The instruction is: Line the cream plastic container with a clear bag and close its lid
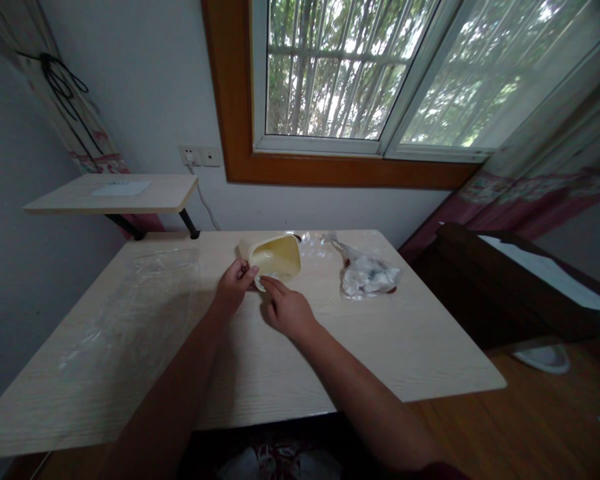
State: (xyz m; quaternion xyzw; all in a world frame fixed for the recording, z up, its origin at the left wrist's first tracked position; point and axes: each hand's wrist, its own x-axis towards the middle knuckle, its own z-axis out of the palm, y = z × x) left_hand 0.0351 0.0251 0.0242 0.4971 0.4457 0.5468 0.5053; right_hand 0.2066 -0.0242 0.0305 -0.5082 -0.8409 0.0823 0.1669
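Observation:
A pale yellow plastic container is tilted over the far middle of the table, its open side facing me. My left hand grips its left near corner, with the thumb along the rim. At the near edge of the same container, my right hand has its fingers pressed together, fingertips close to the left thumb. Something whitish shows at those fingertips, too small to name. To the right lies a clear plastic bag with white and reddish contents that I cannot make out.
A flat clear plastic sheet or bag covers part of the table's left side. A small raised shelf with a paper on it stands at the back left. Dark furniture is beyond the table's right edge.

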